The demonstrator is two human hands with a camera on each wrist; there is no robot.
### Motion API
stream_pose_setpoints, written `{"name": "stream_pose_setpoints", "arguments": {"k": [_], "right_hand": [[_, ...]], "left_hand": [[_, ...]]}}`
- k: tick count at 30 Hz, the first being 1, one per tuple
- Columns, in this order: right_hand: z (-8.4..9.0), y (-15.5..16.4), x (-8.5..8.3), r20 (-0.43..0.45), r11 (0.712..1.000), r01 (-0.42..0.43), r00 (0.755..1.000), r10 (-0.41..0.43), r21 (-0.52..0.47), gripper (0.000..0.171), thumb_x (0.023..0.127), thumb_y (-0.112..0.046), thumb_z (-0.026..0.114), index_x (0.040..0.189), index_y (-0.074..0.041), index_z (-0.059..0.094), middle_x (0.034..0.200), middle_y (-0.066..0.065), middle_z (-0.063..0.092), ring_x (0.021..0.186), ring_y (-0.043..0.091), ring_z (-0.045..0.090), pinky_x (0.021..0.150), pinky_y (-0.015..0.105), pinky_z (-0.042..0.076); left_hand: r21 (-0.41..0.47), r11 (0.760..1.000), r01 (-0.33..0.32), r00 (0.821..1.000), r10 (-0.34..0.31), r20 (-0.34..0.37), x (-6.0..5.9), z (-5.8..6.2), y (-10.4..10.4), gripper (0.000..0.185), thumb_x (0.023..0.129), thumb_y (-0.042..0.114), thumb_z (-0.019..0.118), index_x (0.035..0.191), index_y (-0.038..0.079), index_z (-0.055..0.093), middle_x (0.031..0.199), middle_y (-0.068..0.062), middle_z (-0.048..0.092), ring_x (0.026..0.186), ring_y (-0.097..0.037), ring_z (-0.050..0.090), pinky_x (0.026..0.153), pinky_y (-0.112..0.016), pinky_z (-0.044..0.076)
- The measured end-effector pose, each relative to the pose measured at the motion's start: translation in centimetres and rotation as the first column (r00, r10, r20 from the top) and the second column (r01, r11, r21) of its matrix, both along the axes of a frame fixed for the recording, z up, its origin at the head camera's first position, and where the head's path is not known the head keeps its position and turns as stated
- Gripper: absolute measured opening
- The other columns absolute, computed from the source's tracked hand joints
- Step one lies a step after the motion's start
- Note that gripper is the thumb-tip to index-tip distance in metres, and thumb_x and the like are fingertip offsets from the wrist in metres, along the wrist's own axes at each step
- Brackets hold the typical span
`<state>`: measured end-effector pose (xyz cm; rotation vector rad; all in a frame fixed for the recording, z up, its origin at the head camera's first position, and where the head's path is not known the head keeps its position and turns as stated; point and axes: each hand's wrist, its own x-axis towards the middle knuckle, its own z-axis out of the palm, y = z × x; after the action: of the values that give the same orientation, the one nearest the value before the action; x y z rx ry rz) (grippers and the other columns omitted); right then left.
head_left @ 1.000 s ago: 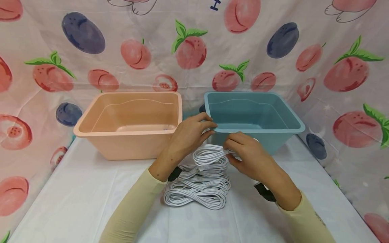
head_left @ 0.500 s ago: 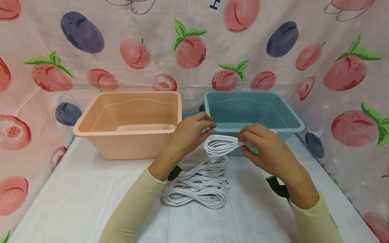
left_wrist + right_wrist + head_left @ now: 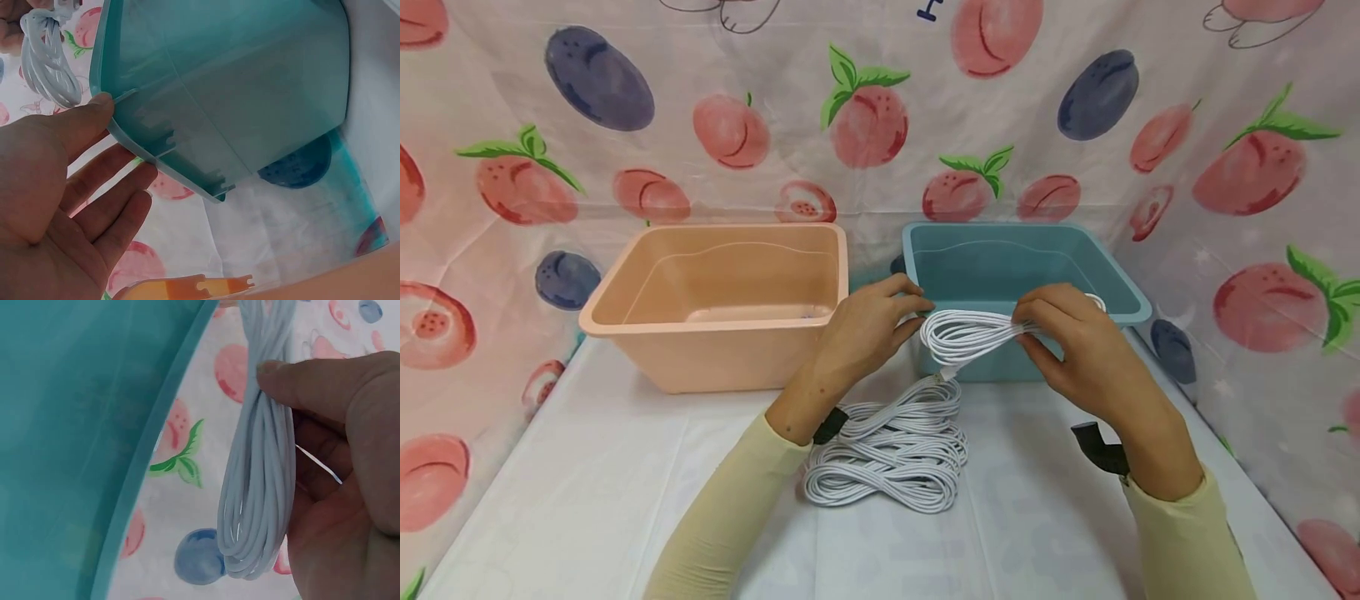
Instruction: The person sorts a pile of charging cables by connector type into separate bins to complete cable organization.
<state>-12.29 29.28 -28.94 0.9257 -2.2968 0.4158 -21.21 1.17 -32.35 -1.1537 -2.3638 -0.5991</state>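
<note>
Under everything spreads the white-covered counter (image 3: 625, 467), carrying the peach bin (image 3: 707, 330) to the left, a rigid thing that looks like light plastic. The blue bin (image 3: 1000, 367) beside it seems of the same stuff: stiff, smooth and probably easy to nudge, so its rim is the natural place to hold. There the left hand (image 3: 868, 329) pinches the near left corner, thumb and fingers at the rim. In front of that bin lies the stack of white cables (image 3: 887, 467), soft, overlapping bundles that look liable to snag one another, so each is best lifted by its gathered middle. The right hand (image 3: 1082, 342) has its grip closed on a coiled cable (image 3: 962, 333), pinching it at the narrow waist, where the strands draw together. That coil is off the counter, held in front of the blue bin at about the height of its front rim, one loop end toward the left hand. It should be light, flexible and hard to harm, with a slightly slick jacket; the waist is the right place, since taking a single strand would likely pull the loops apart. Smallest is the cable's connector (image 3: 949, 372), hanging low by the stack; it is the likeliest part to catch, though contact there cannot be told.
</note>
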Motion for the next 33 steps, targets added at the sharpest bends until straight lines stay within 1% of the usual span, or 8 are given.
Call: {"name": "stream_pose_setpoints", "arguments": {"k": [6,11,14,17,21,25,29,33], "right_hand": [[-0.3,0.6,-0.8,-0.015,0.999,0.036,0.999,-0.037,-0.033,0.038,0.076,0.019,0.084,0.105,0.000,0.070,0.112,0.012,0.068,0.107,0.028,0.062,0.098,0.015,0.042],[-0.8,1.1,-1.6,-0.051,0.995,0.054,0.997,-0.058,-0.079,0.036,0.079,0.020,0.081,0.107,0.002,0.070,0.115,0.015,0.068,0.108,0.030,0.063,0.097,0.015,0.042],[-1.1,1.4,-2.0,-0.053,0.992,0.078,0.995,-0.083,-0.096,0.035,0.081,0.020,0.080,0.109,0.002,0.070,0.115,0.016,0.068,0.109,0.031,0.063,0.097,0.015,0.042],[-1.3,1.7,-2.4,-0.045,0.990,0.100,0.993,-0.105,-0.100,0.031,0.084,0.018,0.078,0.110,0.003,0.069,0.114,0.016,0.068,0.108,0.032,0.063,0.095,0.020,0.043],[-1.6,2.1,-2.9,-0.023,0.986,0.129,0.991,-0.132,-0.109,0.027,0.088,0.016,0.075,0.110,0.002,0.068,0.110,0.016,0.067,0.106,0.033,0.063,0.092,0.034,0.047],[-1.9,2.3,-3.4,-0.013,0.981,0.153,0.988,-0.155,-0.122,0.024,0.090,0.014,0.074,0.110,0.002,0.067,0.108,0.016,0.067,0.105,0.033,0.063,0.091,0.042,0.049],[-2.4,2.5,-3.8,-0.014,0.976,0.165,0.986,-0.168,-0.141,0.023,0.092,0.012,0.074,0.111,0.002,0.067,0.108,0.015,0.067,0.106,0.033,0.063,0.091,0.040,0.050],[-2.7,2.7,-4.2,-0.015,0.975,0.155,0.987,-0.160,-0.159,0.023,0.091,0.012,0.074,0.110,0.002,0.067,0.107,0.015,0.067,0.104,0.032,0.063,0.090,0.034,0.048]], "left_hand": [[0.006,1.000,0.002,1.000,-0.002,0.021,-0.1,0.0,0.0,0.024,0.097,0.019,0.080,0.121,0.018,0.082,0.124,-0.001,0.070,0.109,-0.020,0.071,0.090,-0.034,0.058],[0.018,1.000,0.007,1.000,-0.007,0.027,-0.1,0.0,0.1,0.024,0.096,0.019,0.081,0.120,0.015,0.082,0.123,-0.002,0.070,0.109,-0.021,0.072,0.091,-0.034,0.059],[0.014,1.000,0.003,1.000,-0.003,0.024,-0.2,0.0,0.1,0.023,0.097,0.020,0.080,0.120,0.016,0.082,0.123,-0.001,0.070,0.109,-0.020,0.072,0.091,-0.033,0.059],[0.010,1.000,-0.001,1.000,0.001,0.021,-0.2,0.0,0.1,0.022,0.098,0.020,0.080,0.120,0.017,0.082,0.123,-0.001,0.070,0.110,-0.019,0.072,0.090,-0.032,0.058],[0.011,1.000,-0.004,1.000,0.003,0.021,-0.2,0.0,0.1,0.023,0.098,0.022,0.079,0.120,0.018,0.082,0.123,0.000,0.070,0.109,-0.019,0.072,0.088,-0.032,0.058],[0.009,1.000,-0.004,1.000,0.003,0.021,-0.2,0.0,0.1,0.022,0.099,0.023,0.078,0.121,0.018,0.082,0.123,0.000,0.069,0.109,-0.019,0.072,0.088,-0.032,0.058],[0.010,1.000,-0.006,1.000,0.006,0.022,-0.2,0.0,0.1,0.022,0.099,0.023,0.078,0.121,0.018,0.082,0.123,0.000,0.070,0.109,-0.020,0.072,0.088,-0.032,0.058],[0.009,1.000,-0.007,1.000,0.007,0.027,-0.2,0.0,0.2,0.023,0.100,0.023,0.078,0.121,0.018,0.082,0.124,0.000,0.070,0.109,-0.020,0.072,0.088,-0.033,0.058]]}}
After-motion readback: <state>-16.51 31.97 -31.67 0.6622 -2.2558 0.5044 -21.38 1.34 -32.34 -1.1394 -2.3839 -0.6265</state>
